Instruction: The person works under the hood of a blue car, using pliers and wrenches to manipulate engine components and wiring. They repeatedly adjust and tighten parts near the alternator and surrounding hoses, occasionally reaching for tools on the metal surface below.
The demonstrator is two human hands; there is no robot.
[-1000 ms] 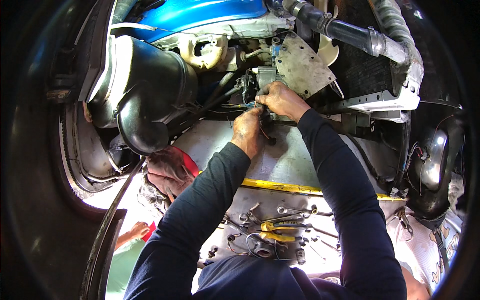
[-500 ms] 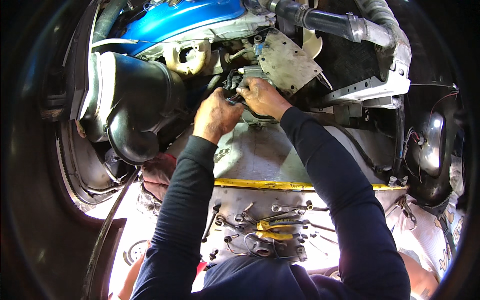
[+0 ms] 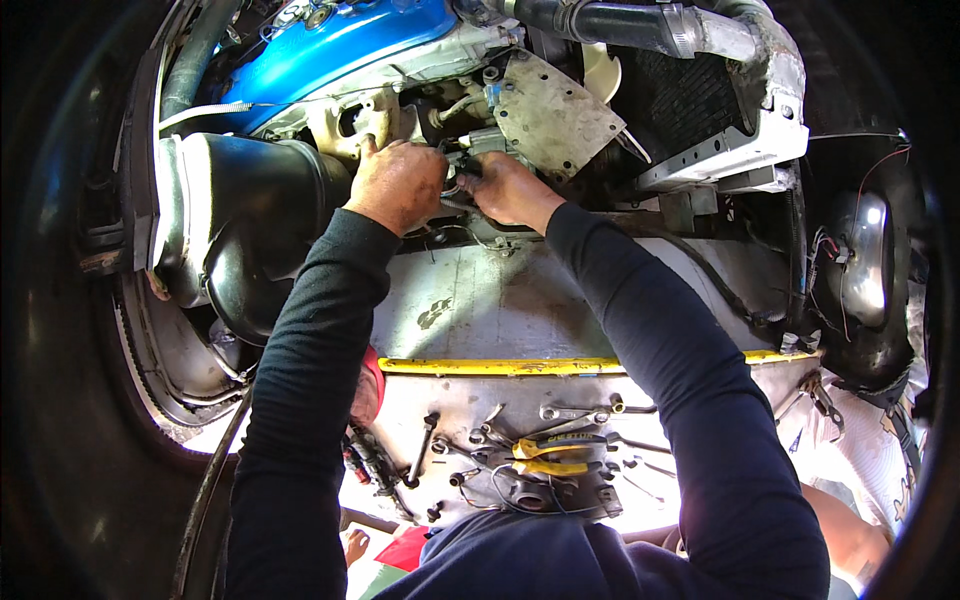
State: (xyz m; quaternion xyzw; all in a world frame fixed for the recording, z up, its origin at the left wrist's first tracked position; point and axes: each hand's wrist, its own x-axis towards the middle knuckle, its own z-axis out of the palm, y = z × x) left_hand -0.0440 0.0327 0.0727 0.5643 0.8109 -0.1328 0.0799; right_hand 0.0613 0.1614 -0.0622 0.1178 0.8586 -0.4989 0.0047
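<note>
My left hand (image 3: pixel 395 185) and my right hand (image 3: pixel 505 190) reach side by side into an engine bay, just under a blue engine cover (image 3: pixel 340 50). The left hand's back faces me with its fingers curled down against the pale engine casting (image 3: pixel 350 120); what they grip is hidden. My right hand's fingers pinch a small grey fitting (image 3: pixel 462 172) with thin wires, right between the two hands. A worn grey metal bracket plate (image 3: pixel 555 115) sits just above the right hand. Both forearms wear dark long sleeves.
A big black air duct (image 3: pixel 240 230) bulges at the left. A black hose (image 3: pixel 610 20) and the radiator (image 3: pixel 700 100) lie at top right. Below, a yellow-edged panel (image 3: pixel 500 365) carries wrenches and yellow-handled pliers (image 3: pixel 545 462). A red cloth (image 3: pixel 372 385) lies at the left.
Both hands have moved up from the grey panel edge into the engine gap under the blue cover and now sit closer together around the small fitting.
</note>
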